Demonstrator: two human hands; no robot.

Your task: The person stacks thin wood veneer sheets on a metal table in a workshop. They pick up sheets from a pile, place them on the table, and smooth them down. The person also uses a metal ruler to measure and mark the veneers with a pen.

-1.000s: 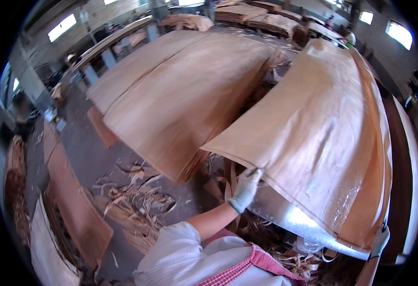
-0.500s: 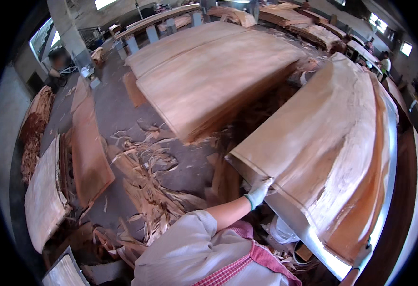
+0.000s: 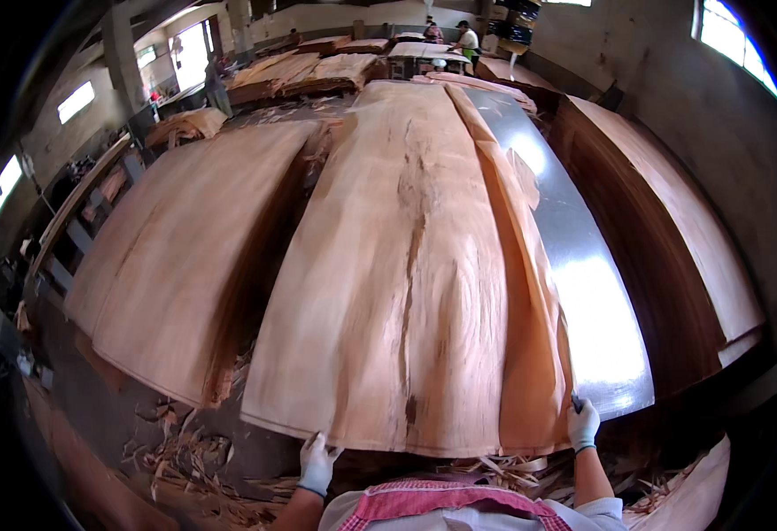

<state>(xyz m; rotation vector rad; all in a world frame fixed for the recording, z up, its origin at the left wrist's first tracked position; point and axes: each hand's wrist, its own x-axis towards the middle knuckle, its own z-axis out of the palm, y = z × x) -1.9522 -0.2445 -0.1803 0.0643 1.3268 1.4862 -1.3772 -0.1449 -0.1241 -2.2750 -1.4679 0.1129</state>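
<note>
A large sheet of pale wood veneer (image 3: 362,292) lies lengthwise before me, with a ragged dark split running down its middle. Its right side is rippled and folded into a darker orange strip (image 3: 525,354). At the near edge, left of centre, my left hand (image 3: 318,463) in a white glove pinches the veneer. My right hand (image 3: 584,425), gloved too, is closed at the sheet's near right corner around a small dark object (image 3: 577,404), too small to name. Under the veneer, a shiny metal tabletop (image 3: 574,230) shows along the right.
A veneer stack (image 3: 185,239) stands to the left, and another tall stack (image 3: 672,212) to the right. Torn veneer scraps (image 3: 185,451) litter the floor near me. Farther off are more stacks (image 3: 331,73) and a person (image 3: 466,40) at a table.
The view has swung to the right, so the veneer sheet now runs straight ahead. Both hands remain at its near edge.
</note>
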